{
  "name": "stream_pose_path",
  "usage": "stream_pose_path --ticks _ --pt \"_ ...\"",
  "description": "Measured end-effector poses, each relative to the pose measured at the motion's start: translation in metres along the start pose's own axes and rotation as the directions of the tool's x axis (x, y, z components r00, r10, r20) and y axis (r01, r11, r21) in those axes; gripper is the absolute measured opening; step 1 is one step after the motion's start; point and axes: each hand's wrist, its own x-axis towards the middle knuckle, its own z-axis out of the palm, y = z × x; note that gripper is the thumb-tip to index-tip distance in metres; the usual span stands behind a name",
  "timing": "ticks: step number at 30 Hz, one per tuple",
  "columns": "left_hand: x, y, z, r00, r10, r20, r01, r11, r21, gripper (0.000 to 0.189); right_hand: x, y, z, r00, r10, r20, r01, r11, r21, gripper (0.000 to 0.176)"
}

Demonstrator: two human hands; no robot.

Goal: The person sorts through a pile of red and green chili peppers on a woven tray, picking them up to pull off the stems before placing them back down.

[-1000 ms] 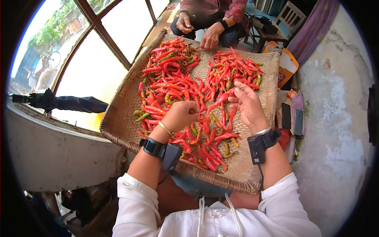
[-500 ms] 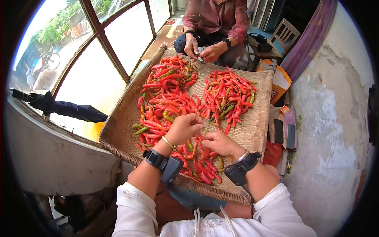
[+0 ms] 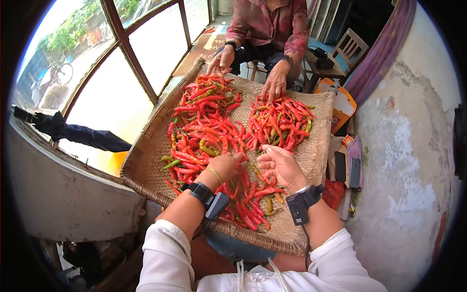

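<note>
Compared with a moment ago, the right hand (image 3: pixel 281 166) is drawn up beside the left hand (image 3: pixel 224 166) over the chillies (image 3: pixel 206 130) heaped on the woven tray (image 3: pixel 146 156), and both sets of fingers are curled shut, seemingly around one picked chilli.

The left hand (image 3: pixel 224 166) lay curled in the heap of red and green chilli peppers (image 3: pixel 204 129) with its fingertips buried, so any grip could not be told. The right hand (image 3: pixel 281 165) cupped inward, its palm side hidden. The white-sleeved forearms (image 3: pixel 180 214) covered part of the flat woven bamboo tray's (image 3: pixel 141 181) near rim. The top edge cut off the seated person in the red patterned shirt (image 3: pixel 272 22) above the chest.
</note>
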Motion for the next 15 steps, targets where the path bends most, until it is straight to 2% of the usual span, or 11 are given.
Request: stream_pose_path --ticks 2,3,5,6,8,9,12,15 --pt "0.000 0.005 -0.001 0.999 -0.023 -0.049 0.020 0.997 -0.074 0.054 -0.004 0.002 0.012 0.997 -0.021 0.069 0.033 0.983 -0.182 0.028" --pt "0.002 0.004 0.004 0.998 -0.026 -0.051 0.022 0.997 -0.079 0.054 -0.003 0.004 0.012 0.997 -0.018 0.071 0.031 0.982 -0.186 0.028" --pt "0.009 0.000 0.018 0.990 0.021 -0.142 -0.024 1.000 -0.014 0.049 0.000 0.009 0.011 0.997 -0.030 0.072 0.057 0.904 -0.423 0.024" --pt "0.011 -0.002 0.022 0.989 0.019 -0.145 -0.022 1.000 -0.015 0.049 0.001 0.011 0.011 0.997 -0.030 0.074 0.058 0.903 -0.425 0.024" --pt "0.013 -0.004 0.027 0.992 0.087 -0.091 -0.074 0.987 0.141 0.041 0.001 0.014 0.012 0.998 0.010 0.056 0.017 0.889 -0.458 0.022" --pt "0.010 0.000 0.019 0.991 0.111 -0.074 -0.100 0.985 0.139 0.032 0.000 0.013 0.014 0.998 0.013 0.057 0.015 0.882 -0.472 0.023" --pt "0.007 0.004 0.007 0.995 0.103 0.002 -0.102 0.988 0.113 0.023 0.000 0.012 0.014 0.999 0.010 0.045 0.013 0.881 -0.472 0.022" --pt "0.002 0.005 -0.001 0.996 0.044 -0.081 -0.041 0.998 0.043 0.024 0.003 0.014 0.010 0.998 -0.066 0.002 0.059 0.876 -0.479 0.022"
